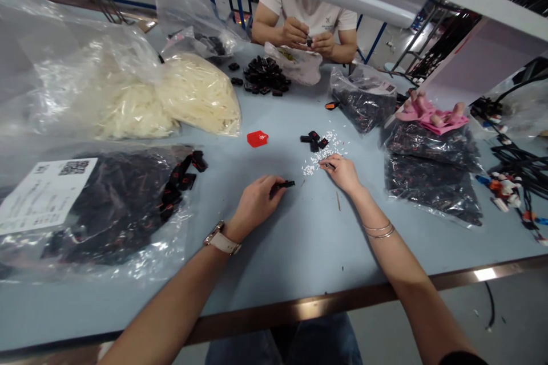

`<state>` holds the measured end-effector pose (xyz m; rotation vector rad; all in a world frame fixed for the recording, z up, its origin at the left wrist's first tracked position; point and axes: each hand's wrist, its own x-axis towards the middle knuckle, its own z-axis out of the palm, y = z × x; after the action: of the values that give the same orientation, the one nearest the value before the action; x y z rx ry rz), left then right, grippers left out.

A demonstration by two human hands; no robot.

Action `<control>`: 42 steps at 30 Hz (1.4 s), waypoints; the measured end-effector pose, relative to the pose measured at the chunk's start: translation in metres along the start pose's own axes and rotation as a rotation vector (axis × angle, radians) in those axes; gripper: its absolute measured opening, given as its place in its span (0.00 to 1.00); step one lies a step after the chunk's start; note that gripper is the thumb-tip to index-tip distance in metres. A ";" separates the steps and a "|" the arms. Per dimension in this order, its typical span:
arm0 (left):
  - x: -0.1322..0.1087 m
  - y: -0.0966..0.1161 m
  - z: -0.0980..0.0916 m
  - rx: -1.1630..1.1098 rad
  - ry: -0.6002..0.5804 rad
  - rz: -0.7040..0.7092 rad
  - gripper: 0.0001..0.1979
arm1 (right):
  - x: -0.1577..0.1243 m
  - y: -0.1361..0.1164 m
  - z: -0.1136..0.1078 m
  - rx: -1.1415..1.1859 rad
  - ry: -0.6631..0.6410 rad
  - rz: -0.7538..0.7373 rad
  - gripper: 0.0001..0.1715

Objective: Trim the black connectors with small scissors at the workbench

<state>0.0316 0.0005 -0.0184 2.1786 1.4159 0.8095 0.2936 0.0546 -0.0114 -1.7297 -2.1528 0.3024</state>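
My left hand (257,202) rests on the blue table (282,251), its fingers pinched on a small black plastic connector (286,184). My right hand (342,172) lies beside a scatter of tiny white pieces (319,161), fingertips closed on a thin dark tool or pin I cannot make out. A few loose black connectors (314,140) sit just beyond the white pieces. A watch is on my left wrist and bracelets on my right.
A red plastic piece (257,138) lies mid-table. Bags of black parts (107,205) (432,174), a bag of white strips (197,94) and cable bundles (514,182) ring the area. Across the table a person (306,31) handles a small part beside a pile of black connectors (264,75).
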 end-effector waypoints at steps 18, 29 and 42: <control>0.000 0.005 -0.001 -0.047 0.026 0.020 0.07 | -0.009 -0.034 -0.007 0.295 0.037 -0.125 0.10; 0.002 0.004 -0.003 -0.034 -0.028 0.013 0.05 | -0.025 -0.081 0.001 0.274 -0.190 -0.278 0.16; 0.002 0.005 -0.003 -0.054 -0.029 0.003 0.05 | -0.027 -0.079 0.004 0.151 -0.215 -0.261 0.18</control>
<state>0.0332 0.0003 -0.0126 2.1436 1.3619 0.8051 0.2258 0.0105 0.0113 -1.3681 -2.4052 0.5854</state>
